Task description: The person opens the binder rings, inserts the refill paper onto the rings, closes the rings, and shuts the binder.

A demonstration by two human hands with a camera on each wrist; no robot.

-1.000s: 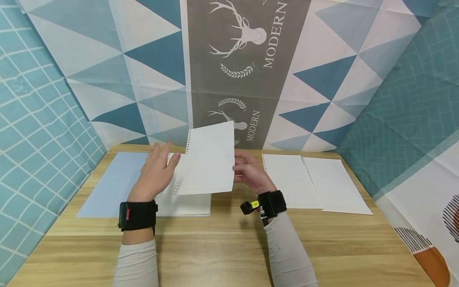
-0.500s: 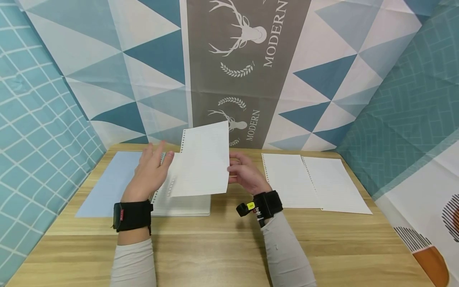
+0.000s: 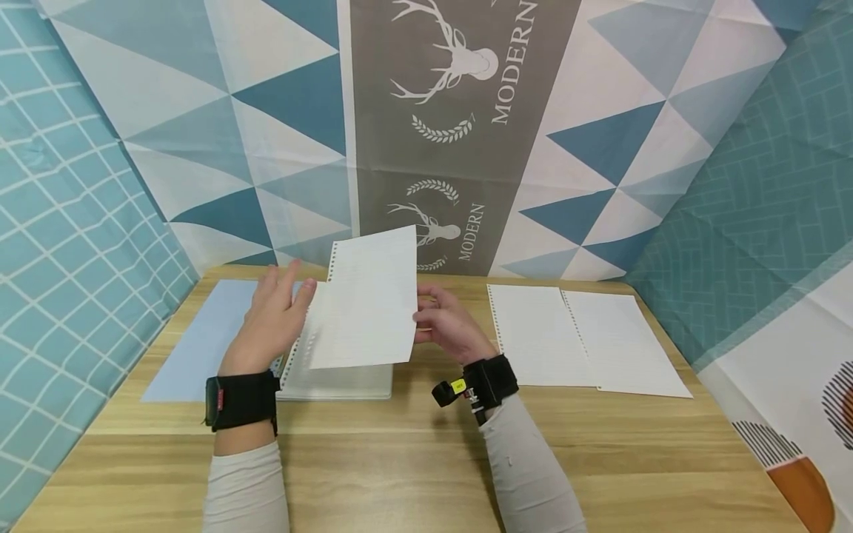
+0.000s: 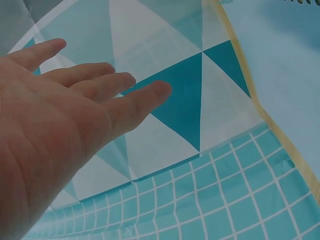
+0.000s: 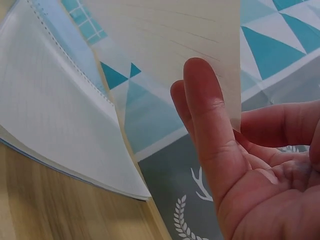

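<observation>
1. Head view: the right hand (image 3: 445, 323) pinches a loose sheet (image 3: 363, 300) by its right edge and holds it up, tilted, above the open notebook (image 3: 340, 379) on the table (image 3: 426, 451). The punched holes run down the sheet's left edge. The left hand (image 3: 272, 322) is spread flat with straight fingers, thumb tip right at the sheet's hole edge, over the notebook's left side. My read: a page pulled free of the binder is mid-transfer. Two other loose sheets (image 3: 586, 340) already lie flat side by side on the right of the table, well apart from the notebook, so the next move probably calls for carrying this one clear of the left hand without creasing it. The blue cover (image 3: 200, 340) lies open to the left.

2. Left wrist view: the left hand (image 4: 55, 135) fills the left half, fingers (image 4: 135, 100) straight and slightly fanned, gripping nothing. Behind it there's just the patterned backdrop cloth (image 4: 185, 95) and a strip of the blue cover (image 4: 285, 65). I can't tell from here whether the thumb actually touches the sheet.

3. Right wrist view: the right hand (image 5: 250, 175) holds the sheet (image 5: 175, 30) with fingers on the near face, one fingertip (image 5: 200, 80) pressed on the paper and the thumb curled on the other side. The lined paper stands nearly upright. Below left, the notebook (image 5: 55, 120) pages lie fanned on the wooden table (image 5: 50, 210).
</observation>
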